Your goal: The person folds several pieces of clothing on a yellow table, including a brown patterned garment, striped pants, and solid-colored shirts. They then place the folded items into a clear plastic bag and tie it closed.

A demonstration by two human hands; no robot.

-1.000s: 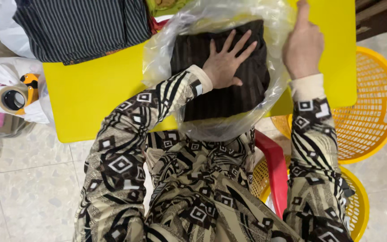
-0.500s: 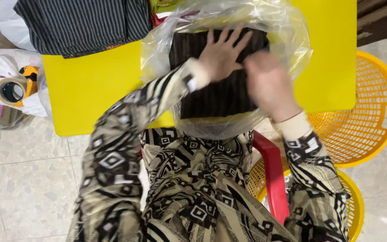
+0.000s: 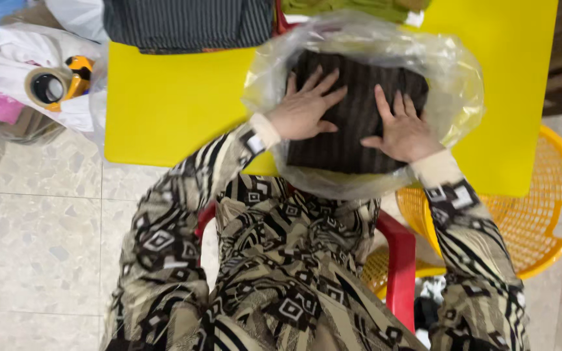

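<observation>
Head view: left hand (image 3: 304, 107) and right hand (image 3: 401, 130) lie open, palms flat on a dark ribbed folded garment (image 3: 352, 117) inside a clear plastic bag (image 3: 450, 78) on the yellow bench (image 3: 177, 104), apparently pressing air out; sealing would need a grip on the bag's mouth.

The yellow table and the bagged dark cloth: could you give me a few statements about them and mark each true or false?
1. Both hands, left hand and right hand, lie flat on the dark folded cloth. True.
2. The cloth sits inside a clear plastic bag. True.
3. The table is blue. False: it is yellow.
4. The tape roll is on the cloth. False: it lies off to the left, beside the table.
</observation>
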